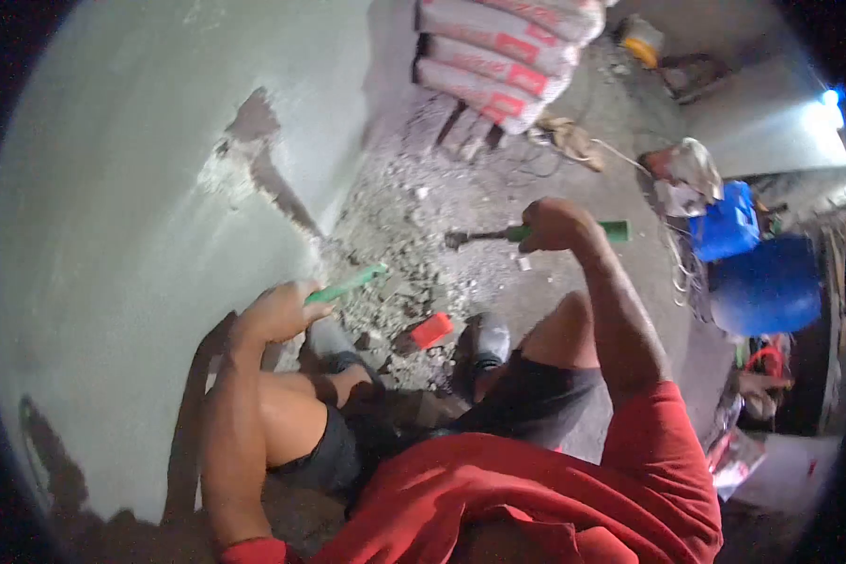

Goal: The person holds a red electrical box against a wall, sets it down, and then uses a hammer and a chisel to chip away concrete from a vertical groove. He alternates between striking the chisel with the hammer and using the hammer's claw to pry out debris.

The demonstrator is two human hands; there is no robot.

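My left hand [277, 312] is closed round a slim green bar [352, 282] beside the plastered wall; its free end points right and slightly up, over the rubble. In my right hand [556, 226] is a hammer [487, 235], gripped by its green and dark handle. The hammer's dark head points left, above the debris and apart from the bar. A small red block [430, 330] lies on the rubble between my shoes. On the grey wall [141, 207], a broken patch [257, 141] runs down as a narrow gouge toward the floor.
Broken rubble [395, 244] covers the floor along the wall. Stacked printed sacks [498, 70] stand ahead. To the right are a blue jerrycan [727, 224], a blue drum [769, 287], cloth-like bundles [686, 174] and a loose pale cord [679, 263].
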